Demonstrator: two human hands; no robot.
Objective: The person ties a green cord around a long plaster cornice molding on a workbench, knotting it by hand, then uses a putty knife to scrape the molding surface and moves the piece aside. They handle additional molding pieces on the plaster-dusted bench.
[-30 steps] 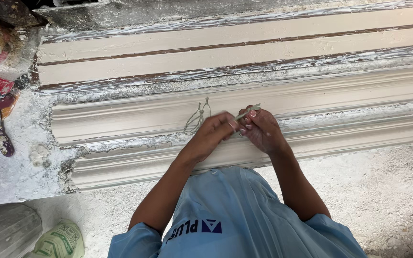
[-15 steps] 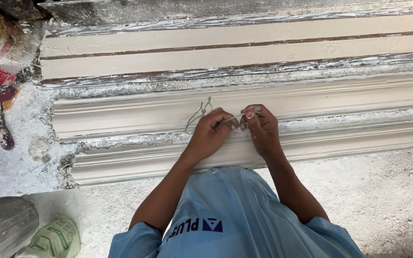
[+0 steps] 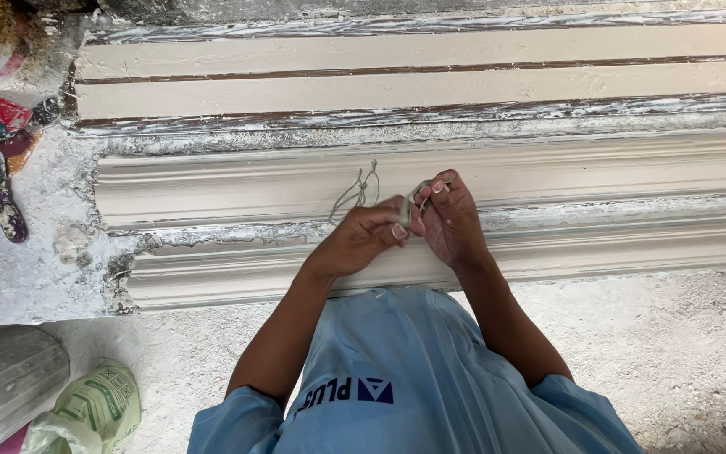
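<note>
One long plaster moulding lies across the scene, its long axis going from left to right. Behind it, on the far side, two pale flat strips run the same way, with a dark line between them. On the near side is rough white ground covered with dust and crumbs. At the left are one grey block, one green bag and one trowel with a stained blade.

The two hands meet over the middle of the moulding. The left hand and the right hand both pinch one thin grey cord between the fingertips. From there a loose looped end of the cord points to the left and far, and rests on the moulding. The forearms hide part of the near edge of the moulding.
</note>
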